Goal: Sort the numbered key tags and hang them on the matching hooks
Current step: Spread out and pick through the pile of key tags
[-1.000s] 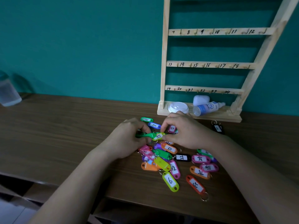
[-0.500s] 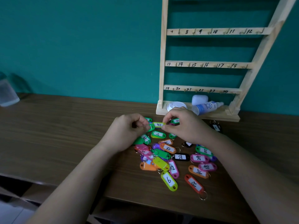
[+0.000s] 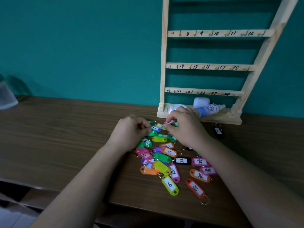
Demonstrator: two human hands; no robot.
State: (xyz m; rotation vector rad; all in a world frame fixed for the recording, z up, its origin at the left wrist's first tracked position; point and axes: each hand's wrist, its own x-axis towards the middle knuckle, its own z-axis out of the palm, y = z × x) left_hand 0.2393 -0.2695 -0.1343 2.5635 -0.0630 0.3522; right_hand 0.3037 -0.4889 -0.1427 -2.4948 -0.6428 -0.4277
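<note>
From the head camera, both hands meet at the far edge of a heap of key tags [image 3: 166, 160] spread over the brown table [image 3: 65, 137]. The left hand [image 3: 130, 133] has its fingers curled in, and their tips pinch the end of a blue tag [image 3: 154, 128] marked 7. The right hand [image 3: 185, 127] is curled too, thumb and forefinger clamped on a pink tag [image 3: 169, 122] lifted just above the heap. A yellow-green tag [image 3: 160, 126] lies between the two hands, touching the blue one.

Most tags lie at six o'clock from the hands, overlapping, some with numbers facing up. A black tag [image 3: 218, 131] sits apart at three o'clock from the right hand.

The wooden rack [image 3: 164, 63] stands against the teal wall at one o'clock from the heap; its numbered hooks [image 3: 180, 34] are bare. On its base lie a spray bottle [image 3: 209, 109] and a white case [image 3: 201, 102]. A clear container [image 3: 6, 96] stands far off at nine o'clock.
</note>
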